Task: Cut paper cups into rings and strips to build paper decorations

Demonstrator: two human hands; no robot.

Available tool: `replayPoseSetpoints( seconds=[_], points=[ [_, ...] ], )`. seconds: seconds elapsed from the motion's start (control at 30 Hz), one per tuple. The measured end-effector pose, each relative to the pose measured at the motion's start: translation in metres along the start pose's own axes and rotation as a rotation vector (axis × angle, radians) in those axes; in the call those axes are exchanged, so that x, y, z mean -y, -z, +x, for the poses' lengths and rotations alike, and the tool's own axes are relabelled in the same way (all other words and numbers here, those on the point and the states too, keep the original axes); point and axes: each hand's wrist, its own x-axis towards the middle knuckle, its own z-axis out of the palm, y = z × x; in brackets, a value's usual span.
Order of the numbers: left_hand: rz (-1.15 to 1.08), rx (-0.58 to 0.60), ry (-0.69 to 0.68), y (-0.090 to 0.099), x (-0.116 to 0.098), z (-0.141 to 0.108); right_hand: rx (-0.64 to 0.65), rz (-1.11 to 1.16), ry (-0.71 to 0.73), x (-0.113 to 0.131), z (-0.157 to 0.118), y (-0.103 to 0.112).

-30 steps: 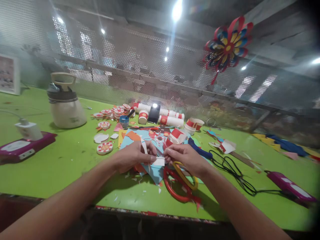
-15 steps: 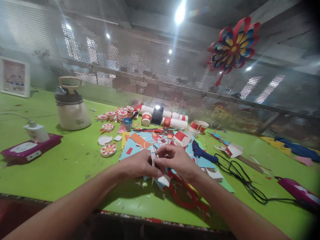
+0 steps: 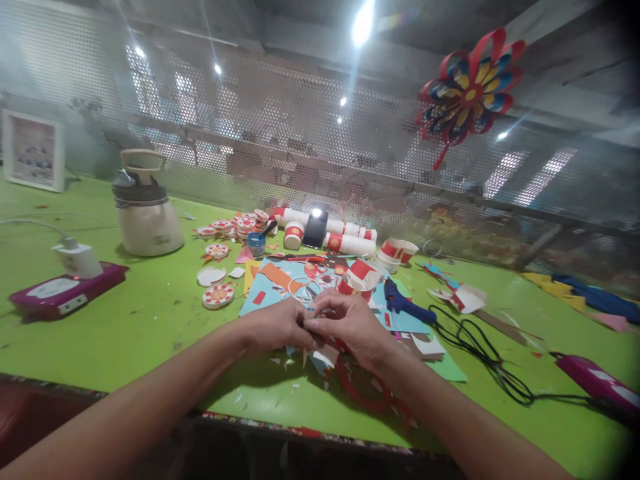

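Observation:
Close together over the paper scraps, my left hand [image 3: 277, 325] and my right hand [image 3: 353, 327] pinch a small white paper strip [image 3: 309, 313] with blue marks, mostly covered by fingers. The fingers of both hands are closed and meet around it. Beneath them lie light blue paper sheets [image 3: 273, 277] and white offcuts. Red-handled scissors [image 3: 367, 393] rest on the table under my right wrist, partly hidden by it. Just beyond my right hand is a cut red and white paper cup [image 3: 359, 273].
A blue glue gun [image 3: 400, 300] with a black cord lies at right. Behind are paper cups [image 3: 345, 244], a phone [image 3: 316, 230], a blue jar [image 3: 257, 244] and decorated discs [image 3: 218, 295]. A large bottle [image 3: 147, 220] and purple power strip [image 3: 70, 293] stand left on the green table [image 3: 150, 333].
The white strip, earlier standing upright between my hands, is now mostly covered by my fingers. My hands have closed in slightly; the view has shifted a little.

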Motion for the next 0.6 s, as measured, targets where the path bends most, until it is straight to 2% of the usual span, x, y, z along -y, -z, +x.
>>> replayPoseSetpoints(
  seconds=[0.13, 0.23, 0.37, 0.47, 0.6],
  points=[
    [-0.049, -0.003, -0.001, -0.002, -0.001, 0.000, -0.013, -0.052, 0.095, 0.000, 0.001, 0.002],
    [-0.106, 0.060, -0.060, -0.002, -0.001, 0.001, -0.021, -0.039, 0.147, 0.009, 0.002, 0.006],
    [-0.136, 0.115, -0.088, 0.000, -0.002, 0.002, -0.090, 0.074, 0.179, 0.028, 0.001, 0.024],
    [-0.163, 0.093, -0.062, 0.002, -0.004, 0.002, -0.117, 0.167, 0.148, 0.038, -0.003, 0.042],
    [-0.190, 0.064, -0.092, 0.003, -0.007, 0.000, 0.044, 0.202, -0.038, 0.034, -0.008, 0.053]
  ],
)
